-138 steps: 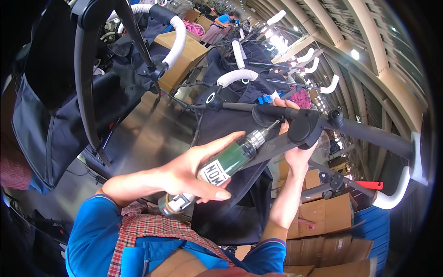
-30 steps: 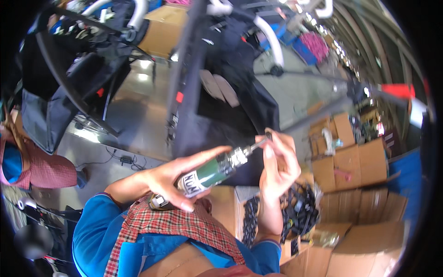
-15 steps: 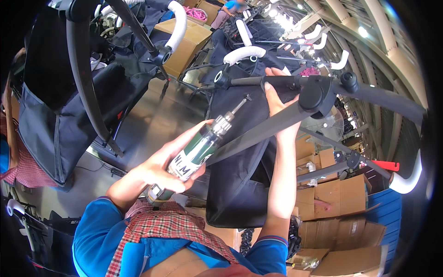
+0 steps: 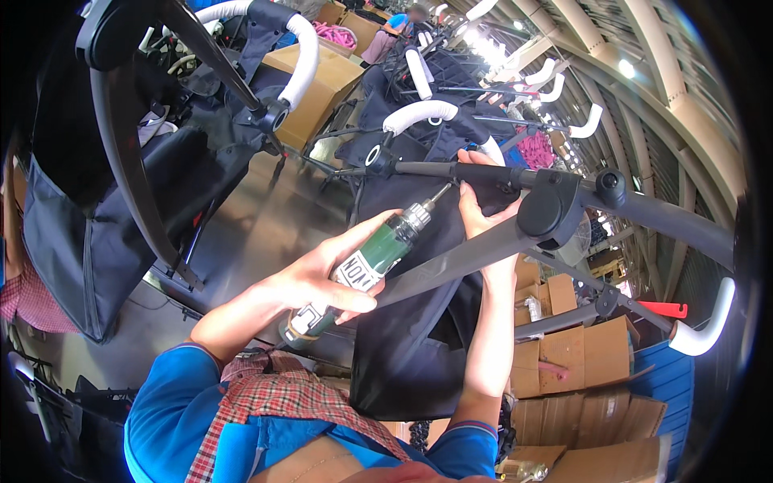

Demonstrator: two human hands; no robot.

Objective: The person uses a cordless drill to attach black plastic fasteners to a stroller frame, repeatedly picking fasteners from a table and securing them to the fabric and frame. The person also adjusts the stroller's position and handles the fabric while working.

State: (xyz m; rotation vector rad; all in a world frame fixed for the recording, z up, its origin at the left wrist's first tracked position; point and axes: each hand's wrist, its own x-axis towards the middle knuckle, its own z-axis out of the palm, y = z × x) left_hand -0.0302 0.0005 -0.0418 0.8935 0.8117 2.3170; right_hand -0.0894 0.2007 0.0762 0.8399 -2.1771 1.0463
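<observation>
My left hand [image 4: 318,274] is wrapped around a green and silver cylindrical electric screwdriver [image 4: 386,251], which slants up and to the right. Its thin bit [image 4: 440,196] ends right at the underside of a dark stroller frame tube [image 4: 427,169], close to my right thumb; whether it touches cannot be made out. Around that tube my right hand [image 4: 481,211] is closed, thumb on the near side and fingertips showing beyond it. A round black hinge joint [image 4: 550,209] sits just right of my wrist. Black seat fabric [image 4: 411,322] hangs beneath the frame.
Another black stroller [image 4: 129,169] stands at the left. White curved handles [image 4: 420,117] stick out at the back, near an open cardboard box [image 4: 318,80]. Flattened cartons [image 4: 596,419] and a blue panel [image 4: 672,378] are at the lower right. A co-worker [image 4: 394,28] is far off.
My left hand has brought the screwdriver up and to the right, so its bit now meets or nearly meets the tube. My right hand keeps its hold, and the view has shifted slightly.
</observation>
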